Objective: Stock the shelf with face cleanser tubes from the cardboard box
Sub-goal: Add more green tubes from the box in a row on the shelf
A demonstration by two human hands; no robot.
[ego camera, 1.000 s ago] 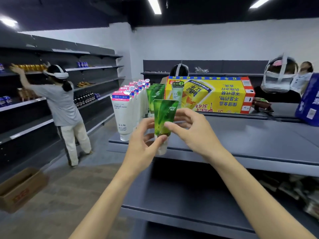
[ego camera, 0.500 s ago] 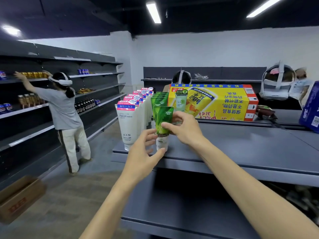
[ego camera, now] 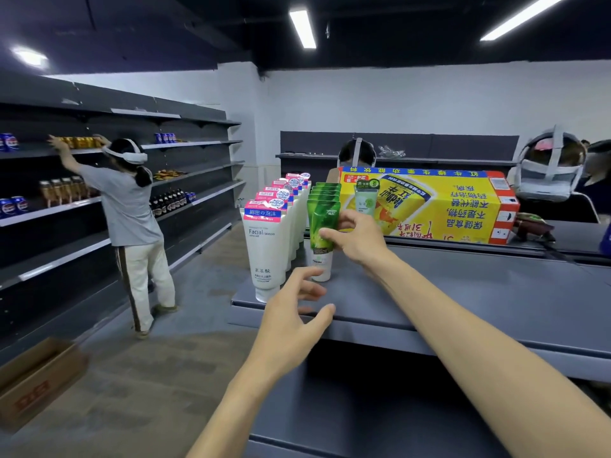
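Note:
A green cleanser tube (ego camera: 321, 238) stands cap-down on the grey shelf top (ego camera: 463, 292), at the front of a row of green tubes (ego camera: 325, 192). My right hand (ego camera: 358, 238) pinches its upper right side. My left hand (ego camera: 291, 320) hovers just below and in front of the tube, fingers loosely spread, holding nothing. To the left runs a row of white and pink facial cleanser tubes (ego camera: 266, 249). A pale green tube (ego camera: 366, 200) stands behind, in front of the yellow box. A cardboard box (ego camera: 36, 381) lies on the floor at lower left.
A long yellow drinks carton (ego camera: 429, 206) lies across the shelf top behind the tubes. A person in a grey shirt (ego camera: 132, 223) stocks the wall shelves (ego camera: 185, 200) at left. Other people with headsets stand behind the shelf. A lower shelf (ego camera: 363, 408) lies under my arms.
The green tube went from held in front of the shelf to standing on it at the row's front. My left hand let go and drew back toward me; my right hand stays on it.

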